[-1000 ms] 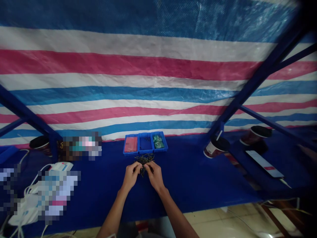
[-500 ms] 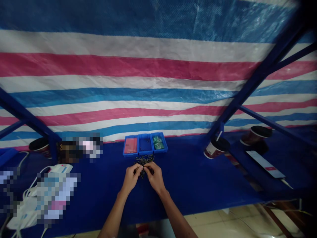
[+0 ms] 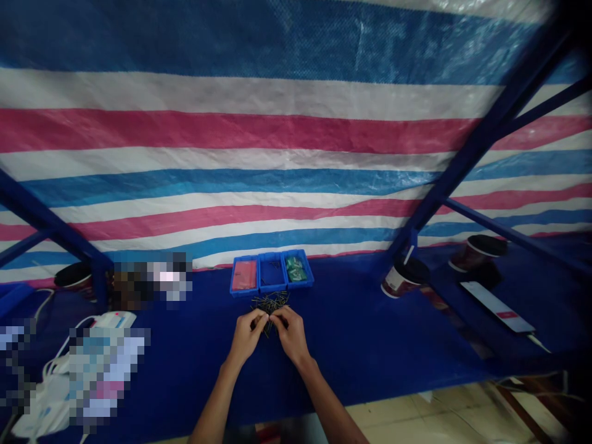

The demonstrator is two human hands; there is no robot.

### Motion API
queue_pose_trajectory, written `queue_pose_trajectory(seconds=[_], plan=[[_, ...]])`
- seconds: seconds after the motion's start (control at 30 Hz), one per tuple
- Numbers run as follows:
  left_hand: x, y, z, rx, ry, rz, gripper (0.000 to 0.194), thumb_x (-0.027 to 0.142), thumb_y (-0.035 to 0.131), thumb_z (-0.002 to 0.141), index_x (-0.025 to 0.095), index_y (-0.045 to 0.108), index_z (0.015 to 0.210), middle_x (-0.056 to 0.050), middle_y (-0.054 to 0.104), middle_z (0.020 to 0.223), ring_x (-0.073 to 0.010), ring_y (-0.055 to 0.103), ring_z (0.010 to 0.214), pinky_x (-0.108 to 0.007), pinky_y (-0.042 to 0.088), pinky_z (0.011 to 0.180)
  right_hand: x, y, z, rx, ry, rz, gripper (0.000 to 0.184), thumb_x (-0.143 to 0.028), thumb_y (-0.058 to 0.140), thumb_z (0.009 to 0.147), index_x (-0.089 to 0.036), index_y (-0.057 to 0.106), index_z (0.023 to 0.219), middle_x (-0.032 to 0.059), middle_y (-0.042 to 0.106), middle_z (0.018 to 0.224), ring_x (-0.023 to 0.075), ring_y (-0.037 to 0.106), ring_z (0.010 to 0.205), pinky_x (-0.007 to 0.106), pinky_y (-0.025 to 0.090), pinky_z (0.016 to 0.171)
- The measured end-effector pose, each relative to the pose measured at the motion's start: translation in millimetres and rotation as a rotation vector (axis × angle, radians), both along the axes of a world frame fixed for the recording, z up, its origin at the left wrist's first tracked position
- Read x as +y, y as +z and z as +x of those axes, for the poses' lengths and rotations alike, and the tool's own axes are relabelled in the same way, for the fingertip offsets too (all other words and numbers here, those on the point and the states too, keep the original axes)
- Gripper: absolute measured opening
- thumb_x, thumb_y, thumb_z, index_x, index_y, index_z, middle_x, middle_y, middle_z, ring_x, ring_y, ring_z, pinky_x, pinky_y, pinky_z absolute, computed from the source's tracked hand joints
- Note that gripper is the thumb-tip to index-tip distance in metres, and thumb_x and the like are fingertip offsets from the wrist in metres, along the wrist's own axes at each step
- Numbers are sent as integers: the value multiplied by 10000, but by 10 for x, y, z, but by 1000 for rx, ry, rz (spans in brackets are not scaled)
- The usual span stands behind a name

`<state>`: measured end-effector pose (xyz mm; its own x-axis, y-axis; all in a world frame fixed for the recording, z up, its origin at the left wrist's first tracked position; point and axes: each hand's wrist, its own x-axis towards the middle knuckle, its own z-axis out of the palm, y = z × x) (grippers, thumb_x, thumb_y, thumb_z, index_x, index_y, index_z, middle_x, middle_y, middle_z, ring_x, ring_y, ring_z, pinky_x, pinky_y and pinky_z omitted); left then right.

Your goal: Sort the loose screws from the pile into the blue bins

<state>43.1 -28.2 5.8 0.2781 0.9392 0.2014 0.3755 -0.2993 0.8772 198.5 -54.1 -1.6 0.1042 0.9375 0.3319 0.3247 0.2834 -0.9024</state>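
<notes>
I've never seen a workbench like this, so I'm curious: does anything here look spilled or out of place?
A loose heap of thin dark pins lies directly on the blue tarpaulin-covered bench, outside the three blue plastic trays, so it looks spilled. The left hand and right hand are touching its near end.

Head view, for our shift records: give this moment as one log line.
left hand: over pile of thin dark rods | right hand: over same pile, touching left hand | three blue trays: beyond pile

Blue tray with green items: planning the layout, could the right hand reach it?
Likely yes: the right hand is close to the blue tray, with the dark pin pile mostly to its left, so the way looks free.
</notes>
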Motion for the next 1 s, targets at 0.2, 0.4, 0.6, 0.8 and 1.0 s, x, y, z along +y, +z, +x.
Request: queue_pose_trajectory(seconds=[0.2, 0.4, 0.6, 0.8, 1.0], plan=[[14, -23, -10, -24, 41, 17, 303, 394, 553, 936, 152, 659, 789, 12, 550, 639, -136, 498, 614, -223, 381, 624, 8, 16, 0, -17, -3, -22, 130, -259, 607, 938, -209, 718, 892, 24, 657, 823, 164, 593, 719, 264, 416, 666], [10, -14, -6, -33, 40, 12, 309, 399, 555, 936, 154, 640, 767, 12, 537, 652, -137, 497, 627, -220, 373, 619, 2, 35, 1, -31, 29, -11, 178, -240, 569, 954, -206, 706, 846, 31, 662, 819, 171, 610, 741, 269, 429, 680], [3, 7, -8, -34, 47, 7, 321, 406, 550, 939, 152, 652, 773, 9, 541, 648, -137, 495, 621, -218, 369, 608, -8, 52, -8, 8, 26, -7, 127, -259, 605, 930, -216, 725, 929, 31, 678, 859, 163, 618, 742, 263, 456, 677], [7, 22, -12, -42, 63, -8, 340, 421, 548, 935, 147, 659, 768, 1, 553, 644, -137, 493, 612, -219, 387, 609, 5, 41, 3, -56, 5, -47, 222, -284, 558, 964, -205, 740, 864, 34, 669, 781, 165, 597, 690, 266, 426, 640], [2, 45, -1, -45, 65, -15, 372, 450, 541, 932, 155, 628, 724, 5, 541, 618, -137, 494, 596, -218, 385, 592, -3, 81, 8, -18, 39, -35, 226, -299, 550, 964, -205, 732, 867, 48, 681, 814, 183, 622, 729, 281, 451, 680]])
